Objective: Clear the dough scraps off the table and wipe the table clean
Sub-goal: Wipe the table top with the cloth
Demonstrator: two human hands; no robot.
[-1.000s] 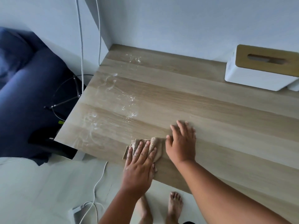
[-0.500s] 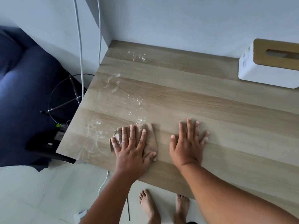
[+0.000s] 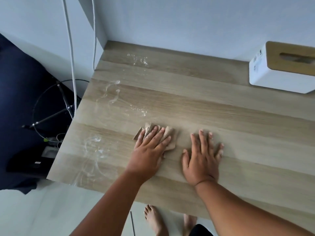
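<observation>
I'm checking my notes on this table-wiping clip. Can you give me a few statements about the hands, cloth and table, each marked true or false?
1. The left hand presses flat on the cloth. True.
2. The right hand holds a second cloth. False: it lies bare and flat on the table.
3. White smears remain near the table's left edge. True.
4. The tissue box sits between the hands. False: it stands at the far right, by the wall.

I saw a matt wood-grain table [image 3: 221, 106] smeared with whitish floury streaks [image 3: 95, 150] at left, a crumpled beige cloth [image 3: 168, 133], and far right a smooth white plastic tissue box [image 3: 276, 82] with a wooden lid [image 3: 279, 60].
</observation>
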